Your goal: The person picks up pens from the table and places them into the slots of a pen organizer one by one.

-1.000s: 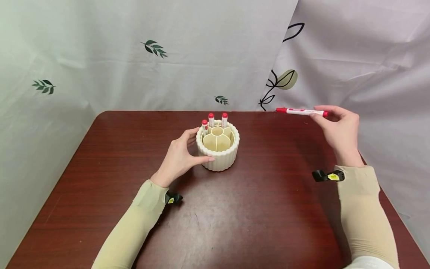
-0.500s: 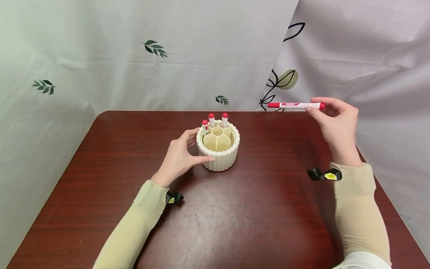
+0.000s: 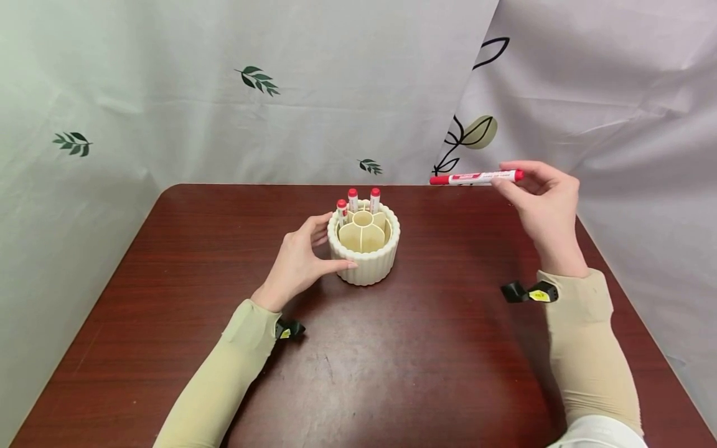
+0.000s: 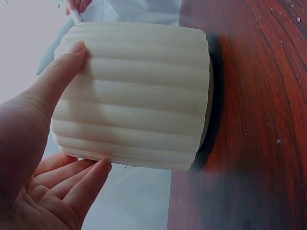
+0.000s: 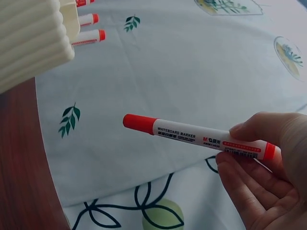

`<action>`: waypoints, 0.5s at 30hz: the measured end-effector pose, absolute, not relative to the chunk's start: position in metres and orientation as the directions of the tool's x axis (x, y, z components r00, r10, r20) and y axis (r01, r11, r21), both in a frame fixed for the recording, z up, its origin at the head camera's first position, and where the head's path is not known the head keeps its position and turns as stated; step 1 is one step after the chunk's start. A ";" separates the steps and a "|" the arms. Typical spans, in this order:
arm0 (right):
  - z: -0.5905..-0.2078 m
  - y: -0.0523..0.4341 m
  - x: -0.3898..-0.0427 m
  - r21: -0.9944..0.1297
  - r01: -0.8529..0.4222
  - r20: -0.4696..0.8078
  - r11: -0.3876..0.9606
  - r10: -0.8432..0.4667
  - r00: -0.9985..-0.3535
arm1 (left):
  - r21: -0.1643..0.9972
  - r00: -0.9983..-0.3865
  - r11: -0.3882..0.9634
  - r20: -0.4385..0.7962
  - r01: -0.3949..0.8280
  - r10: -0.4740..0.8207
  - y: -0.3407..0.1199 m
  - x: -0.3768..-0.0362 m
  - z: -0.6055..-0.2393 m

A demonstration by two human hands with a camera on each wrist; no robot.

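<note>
— Head view first, from the left: our left hand (image 3: 299,261) cups the cream ribbed holder (image 3: 364,249) near the middle of the tabletop (image 3: 392,373). Why do we hold it that way?

— To keep it steady, we judge. The left wrist view shows our thumb (image 4: 57,76) pressed on the ribbed wall and our fingers (image 4: 72,179) curled round the far side.

— And inside the holder?

— Three red-capped markers (image 3: 354,202) stand upright in the rear compartments; the front ones show nothing.

— Further right?

— Our right hand (image 3: 540,205) pinches a red whiteboard marker (image 3: 475,178) by its tail end, lying level in the air, well apart from the holder, cap pointing left toward it. We hold the tail, probably so the rest stays free.
</note>
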State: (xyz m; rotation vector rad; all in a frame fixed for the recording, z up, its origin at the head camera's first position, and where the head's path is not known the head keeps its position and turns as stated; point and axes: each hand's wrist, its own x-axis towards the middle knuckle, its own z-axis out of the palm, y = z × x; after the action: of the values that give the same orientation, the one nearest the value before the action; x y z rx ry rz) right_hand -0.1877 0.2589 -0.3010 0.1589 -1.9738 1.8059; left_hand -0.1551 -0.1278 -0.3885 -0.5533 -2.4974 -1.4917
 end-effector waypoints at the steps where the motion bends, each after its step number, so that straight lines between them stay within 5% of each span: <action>1: -0.301 0.258 -0.188 -0.913 -0.385 0.406 0.132 0.213 -0.889 | 0.810 -0.914 0.426 0.338 0.403 0.222 -0.128 -0.155 -0.388; 15: -0.300 0.238 -0.184 -0.898 -0.438 0.438 0.032 0.163 -0.884 | 0.823 -0.919 0.413 0.324 0.390 0.223 -0.128 -0.154 -0.388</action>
State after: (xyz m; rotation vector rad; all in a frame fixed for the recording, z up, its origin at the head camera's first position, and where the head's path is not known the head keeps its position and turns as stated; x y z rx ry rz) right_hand -0.1836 0.2383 -0.3000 0.2790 -1.8946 1.9055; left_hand -0.1545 -0.1279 -0.3875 -0.5471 -2.4989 -1.5231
